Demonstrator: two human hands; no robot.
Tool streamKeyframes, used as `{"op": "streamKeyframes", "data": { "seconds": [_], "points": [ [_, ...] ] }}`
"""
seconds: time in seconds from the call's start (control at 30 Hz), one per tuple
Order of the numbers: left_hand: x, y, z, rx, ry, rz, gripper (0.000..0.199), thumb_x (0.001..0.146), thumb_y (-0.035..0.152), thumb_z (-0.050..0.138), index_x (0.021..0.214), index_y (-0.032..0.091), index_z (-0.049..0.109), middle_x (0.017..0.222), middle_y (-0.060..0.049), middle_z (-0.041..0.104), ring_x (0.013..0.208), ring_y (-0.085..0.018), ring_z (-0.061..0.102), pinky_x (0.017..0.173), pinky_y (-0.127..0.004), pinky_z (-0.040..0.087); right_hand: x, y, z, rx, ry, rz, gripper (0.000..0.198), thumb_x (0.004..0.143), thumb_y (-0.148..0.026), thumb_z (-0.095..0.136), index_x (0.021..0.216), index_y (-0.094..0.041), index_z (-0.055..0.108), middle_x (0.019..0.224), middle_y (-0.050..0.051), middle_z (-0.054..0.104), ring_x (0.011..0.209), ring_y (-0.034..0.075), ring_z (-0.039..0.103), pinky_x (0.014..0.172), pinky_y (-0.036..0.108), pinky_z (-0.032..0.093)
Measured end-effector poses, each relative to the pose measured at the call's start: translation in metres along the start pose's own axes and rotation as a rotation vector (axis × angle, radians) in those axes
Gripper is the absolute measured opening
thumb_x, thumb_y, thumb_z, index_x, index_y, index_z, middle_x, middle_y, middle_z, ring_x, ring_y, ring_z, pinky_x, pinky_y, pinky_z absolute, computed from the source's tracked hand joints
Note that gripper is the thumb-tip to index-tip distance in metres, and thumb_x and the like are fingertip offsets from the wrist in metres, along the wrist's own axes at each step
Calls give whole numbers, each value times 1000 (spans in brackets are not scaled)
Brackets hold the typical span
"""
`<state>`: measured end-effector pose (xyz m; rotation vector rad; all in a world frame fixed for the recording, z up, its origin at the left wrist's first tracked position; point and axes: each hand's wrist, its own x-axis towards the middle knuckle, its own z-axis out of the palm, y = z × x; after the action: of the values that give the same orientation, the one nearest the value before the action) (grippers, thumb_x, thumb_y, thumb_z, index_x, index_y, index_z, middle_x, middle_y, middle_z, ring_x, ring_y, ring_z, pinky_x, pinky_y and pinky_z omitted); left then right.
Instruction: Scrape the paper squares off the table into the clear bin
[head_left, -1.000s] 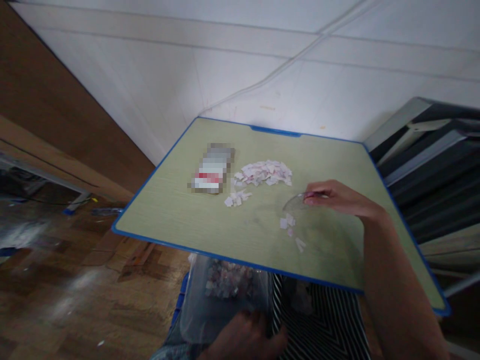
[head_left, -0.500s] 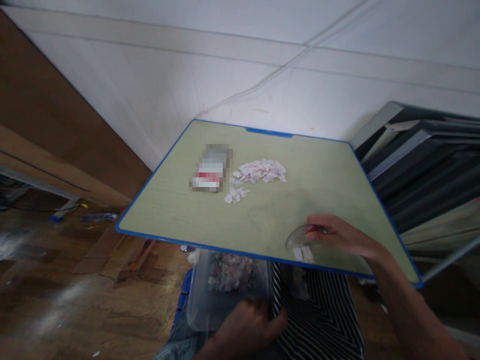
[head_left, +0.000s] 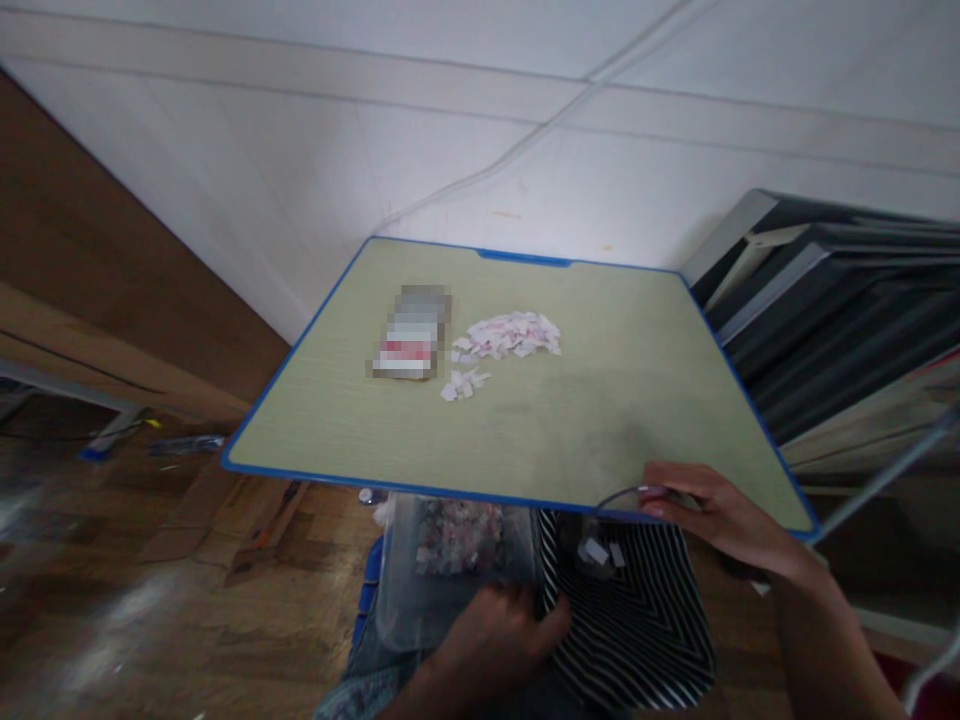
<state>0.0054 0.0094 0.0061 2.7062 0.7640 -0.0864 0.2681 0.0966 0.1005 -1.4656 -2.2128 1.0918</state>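
My right hand (head_left: 694, 500) is at the table's near edge, pinching a thin, clear curved piece (head_left: 619, 494), seen almost edge-on. Just below that edge, small white paper pieces (head_left: 596, 550) show over the dark opening of a black-and-white striped bag or cloth (head_left: 645, 640). My left hand (head_left: 502, 625) is low, between a clear plastic box (head_left: 405, 610) and the striped material. Its fingers are curled, and what they grip is hidden. Inside the box lie many small pale and reddish scraps (head_left: 461, 535).
On the green, blue-edged table (head_left: 337, 430) lie a large heap of paper scraps (head_left: 510, 335), a smaller pile (head_left: 463, 384) and a blurred-out flat item (head_left: 411, 335). Dark folded panels (head_left: 817, 300) lean at the right. A white wall (head_left: 300, 170) stands behind.
My right hand has drawn the clear curved piece toward me to the table's edge. The white paper pieces have left the tabletop and show below it. My left hand stays almost in place.
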Motion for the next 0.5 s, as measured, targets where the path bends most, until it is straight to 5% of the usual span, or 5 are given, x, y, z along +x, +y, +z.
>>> {"op": "streamKeyframes", "data": {
  "seconds": [0.17,0.5],
  "points": [
    [0,1,3,-3,-9,2,37,92,21,55,125,15,39,83,-8,65,69,-22,64,52,-28,50,28,1,-6,-53,104,-4,30,85,-43,52,65,-20,56,61,2,57,59,17,52,56,29,39],
    [-1,2,5,13,95,-6,33,92,24,57,121,19,41,74,-2,64,60,-20,63,48,-26,51,156,-19,12,-130,256,-54,24,76,-37,46,62,-18,50,55,0,49,52,13,42,52,26,31]
  ]
}}
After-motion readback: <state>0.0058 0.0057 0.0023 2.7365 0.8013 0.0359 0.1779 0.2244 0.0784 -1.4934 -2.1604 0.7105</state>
